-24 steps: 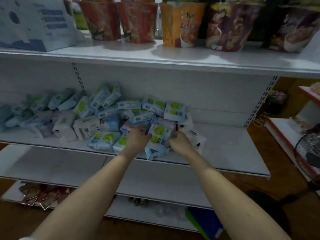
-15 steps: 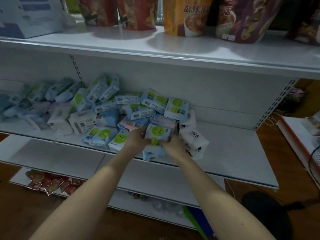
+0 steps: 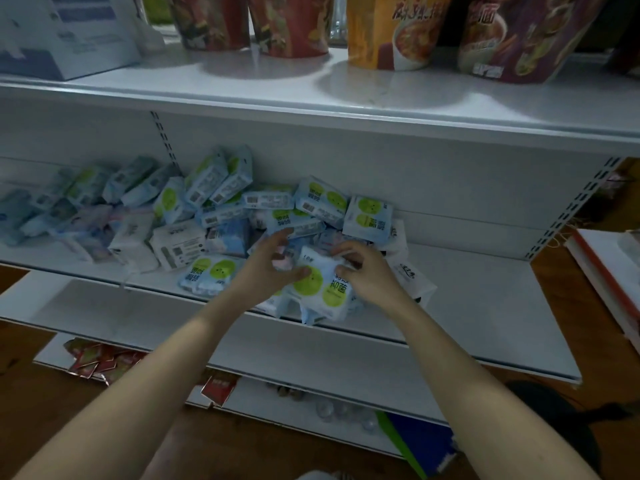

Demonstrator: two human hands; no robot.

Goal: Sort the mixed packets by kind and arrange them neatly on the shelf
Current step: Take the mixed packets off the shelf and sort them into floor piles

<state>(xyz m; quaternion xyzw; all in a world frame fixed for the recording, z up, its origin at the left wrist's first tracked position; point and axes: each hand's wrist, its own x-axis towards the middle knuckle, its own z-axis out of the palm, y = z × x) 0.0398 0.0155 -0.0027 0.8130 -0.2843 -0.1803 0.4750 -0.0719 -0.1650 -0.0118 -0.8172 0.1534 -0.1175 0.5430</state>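
Packet (image 3: 320,289): white-blue, green circles | left hand (image 3: 266,268), right hand (image 3: 363,271): both hands pinching it

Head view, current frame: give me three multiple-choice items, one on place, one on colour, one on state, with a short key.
1. Where does the pile of packets lie?
A. top shelf
B. middle shelf
C. floor

2. What colour are the round marks on the front packet?
A. green
B. red
C. black

3. How is that packet held?
A. left hand only
B. untouched
C. both hands

Key: 1 B, it lies on the middle shelf. 2 A, the circles show green. 3 C, the left hand and right hand grip opposite edges.
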